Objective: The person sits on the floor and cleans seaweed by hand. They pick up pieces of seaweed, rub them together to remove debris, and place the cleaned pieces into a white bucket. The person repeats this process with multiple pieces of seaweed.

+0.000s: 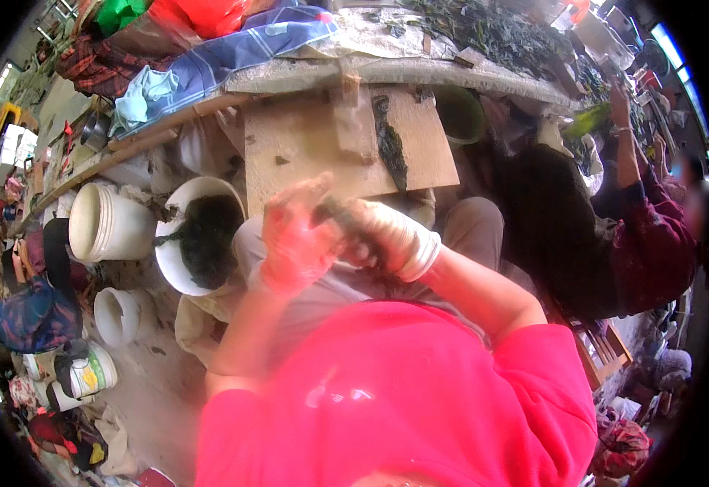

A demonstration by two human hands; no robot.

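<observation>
My left hand [299,237], in what looks like a thin clear glove, is raised over my lap with its fingers pointing up and away. Meeting it at the fingers is my right hand [394,234], in a white glove stained dark at the fingertips. Dark matter shows around the fingers where the hands meet, but blur hides whether either one grips it. Just beyond, a wooden board [302,143] carries a dark, wet-looking leafy strip [389,143] and an upright wooden block [355,131]. Left of my knee, a white bucket [168,255] contains a dark leafy mass [211,240].
Further left are a second white bucket [114,222] and a smaller white tub [117,316]. A long table edge [403,70] runs behind the board, with dark leaves [482,27] heaped on top. At right sits a co-worker in a dark red sleeve [652,237]. A green tub [461,115] stands beside the board.
</observation>
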